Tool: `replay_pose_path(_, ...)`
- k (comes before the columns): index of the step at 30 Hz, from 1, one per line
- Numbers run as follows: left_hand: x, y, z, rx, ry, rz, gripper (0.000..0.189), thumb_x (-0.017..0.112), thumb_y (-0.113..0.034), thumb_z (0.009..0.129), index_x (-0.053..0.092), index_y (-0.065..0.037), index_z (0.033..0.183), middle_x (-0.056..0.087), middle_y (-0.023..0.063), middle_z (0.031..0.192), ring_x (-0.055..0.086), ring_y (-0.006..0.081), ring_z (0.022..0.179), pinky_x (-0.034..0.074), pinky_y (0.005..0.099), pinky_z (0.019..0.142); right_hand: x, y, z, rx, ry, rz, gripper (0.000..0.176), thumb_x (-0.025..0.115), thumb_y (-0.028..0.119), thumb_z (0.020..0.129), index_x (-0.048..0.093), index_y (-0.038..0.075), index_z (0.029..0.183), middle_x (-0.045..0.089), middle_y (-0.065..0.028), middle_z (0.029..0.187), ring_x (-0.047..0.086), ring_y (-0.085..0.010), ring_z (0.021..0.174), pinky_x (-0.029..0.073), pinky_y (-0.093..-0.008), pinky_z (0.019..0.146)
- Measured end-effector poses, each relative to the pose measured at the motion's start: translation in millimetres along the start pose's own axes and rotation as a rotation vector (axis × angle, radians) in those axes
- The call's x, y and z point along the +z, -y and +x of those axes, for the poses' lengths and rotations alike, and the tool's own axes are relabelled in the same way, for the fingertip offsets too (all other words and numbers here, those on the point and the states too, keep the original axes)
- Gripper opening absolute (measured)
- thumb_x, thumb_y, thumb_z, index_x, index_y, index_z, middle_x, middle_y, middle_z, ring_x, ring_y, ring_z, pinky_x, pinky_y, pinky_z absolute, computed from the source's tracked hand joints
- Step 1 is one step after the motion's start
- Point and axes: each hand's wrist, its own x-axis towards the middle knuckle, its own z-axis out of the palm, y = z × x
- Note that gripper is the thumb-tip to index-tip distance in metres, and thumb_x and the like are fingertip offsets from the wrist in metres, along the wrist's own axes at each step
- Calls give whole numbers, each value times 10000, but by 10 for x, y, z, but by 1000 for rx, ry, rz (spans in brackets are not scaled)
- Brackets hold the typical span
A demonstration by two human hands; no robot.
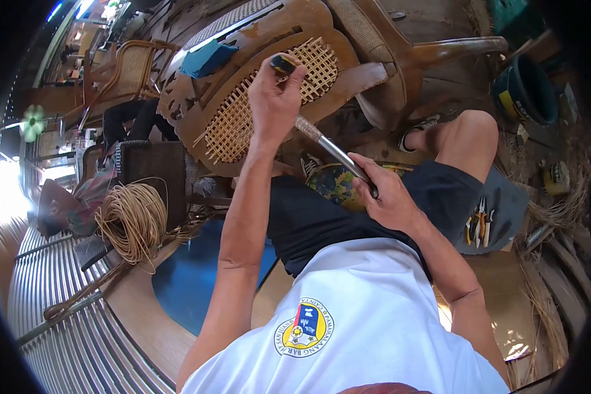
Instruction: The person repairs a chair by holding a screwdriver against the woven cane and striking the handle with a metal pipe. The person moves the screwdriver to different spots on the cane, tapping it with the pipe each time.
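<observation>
Brown wooden chair back (337, 92) with a carved frame is positioned directly in front of the seated person, beyond the knees; its oval opening carries an open-weave panel of pale cane strips (230, 125), with loose strip ends projecting along the rim. Left hand (274, 98): closed around a short black object with yellow markings (284, 64), held over the cane panel; the lower part of the object is hidden by the fingers, and contact with the weave cannot be determined. Right hand (394, 200): gripping the black lower end of a bar-shaped tool with a bright metal shaft and a speckled brown upper end (335, 152), held at a slant above the lap, upper end directed toward the left wrist. A blue folded piece of soft material (207, 59) rests on the chair frame, on the far side of the cane panel. To the person's right, hand tools with yellow, orange and pale handles (481, 223) lie side by side on a dark grey pad (505, 194); a dark bucket with a yellow label (535, 88) stands farther out. To the person's left is a large coil of tan rattan strands (132, 220), with another person (88, 203) just beside it.
</observation>
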Motion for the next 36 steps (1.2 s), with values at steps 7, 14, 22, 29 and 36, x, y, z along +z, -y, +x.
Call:
replay_pose_path(7, 83, 57, 7, 25, -22, -22, 160, 759, -138, 1016, 684, -61, 1134, 735, 0, 1004, 646, 52, 883, 546, 234, 786, -43, 4, 197, -138, -118, -40, 475, 642, 29, 975, 541, -40, 1434, 693, -274, 1159, 697, -432, 1027, 550, -434, 890)
replay_pose_path(14, -15, 30, 133, -33, -148, -26, 185, 770, -164, 1009, 690, -56, 1136, 745, 14, 1005, 660, 62, 907, 542, 246, 796, 60, 76, 221, -125, 32, -4, 445, 636, 36, 986, 549, -32, 1417, 696, -251, 1109, 695, -426, 1019, 545, -424, 874)
replay_pose_path(22, -4, 121, 208, 13, -101, 47, 215, 777, -166, 1000, 679, -38, 1142, 747, 26, 978, 690, 94, 896, 555, 280, 808, 139, -116, 420, -85, -183, -75, 460, 623, 47, 1022, 520, -29, 1463, 683, -246, 1052, 696, -298, 914, 537, -368, 812)
replay_pose_path(29, 7, 215, 253, 38, -169, 53, 250, 781, -194, 1002, 668, -23, 1144, 744, 35, 963, 690, 96, 904, 557, 290, 798, 231, -111, 404, -225, 42, -83, 469, 633, 48, 1007, 528, -28, 1457, 692, -294, 1217, 688, -451, 1127, 544, -431, 953)
replay_pose_path(36, -13, 125, 274, 53, -180, 18, 217, 778, -165, 999, 675, -46, 1148, 746, 29, 979, 677, 82, 903, 544, 272, 793, 223, -52, 505, -93, -219, -24, 458, 614, 83, 1041, 510, -23, 1474, 708, -282, 1144, 737, -356, 948, 559, -380, 831)
